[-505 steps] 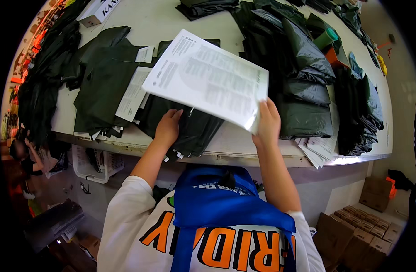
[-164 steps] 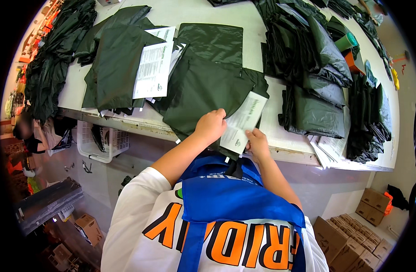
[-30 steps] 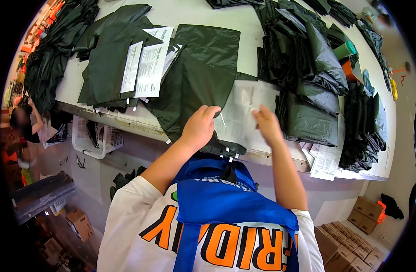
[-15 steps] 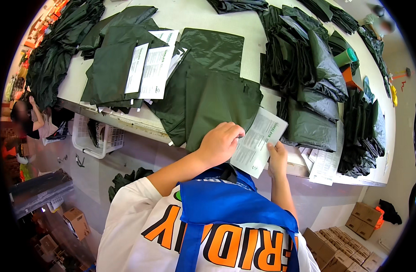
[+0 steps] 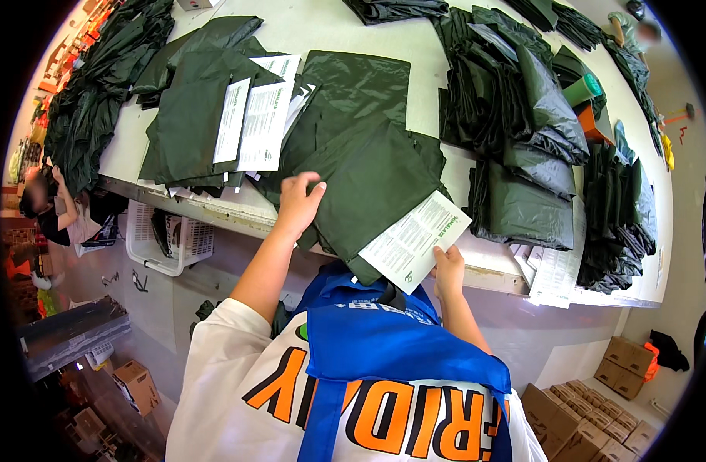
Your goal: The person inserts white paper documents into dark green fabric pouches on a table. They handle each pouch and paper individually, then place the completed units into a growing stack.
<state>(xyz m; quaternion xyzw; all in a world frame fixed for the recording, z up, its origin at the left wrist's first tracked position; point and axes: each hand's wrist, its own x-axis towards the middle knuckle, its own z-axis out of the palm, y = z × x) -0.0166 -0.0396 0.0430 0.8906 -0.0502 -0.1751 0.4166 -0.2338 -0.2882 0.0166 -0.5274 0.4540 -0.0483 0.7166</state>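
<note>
My right hand [image 5: 448,271] pinches the lower right edge of a white printed sheet [image 5: 416,240] at the table's front edge. The sheet lies against a folded dark green fabric piece [image 5: 368,185], which is turned at a slant over other dark green pieces. Beside that piece's left edge is my left hand [image 5: 297,202], thumb and fingers apart, with nothing seen in it. Left of this hand, a stack of similar dark green folded pieces [image 5: 185,131] has white printed sheets [image 5: 264,127] sticking out of it.
Dark folded bundles [image 5: 522,192] and a green roll [image 5: 584,90] stand to the right on the white table [image 5: 433,38]. Crumpled dark fabric [image 5: 106,85] hangs at the far left. Below sits a white basket [image 5: 168,239]. Cardboard boxes [image 5: 591,416] are at lower right.
My left hand has moved left, away from the sheet, and its fingers have spread. The sheet has shifted slightly left, and the green piece beside it now lies slanted.
</note>
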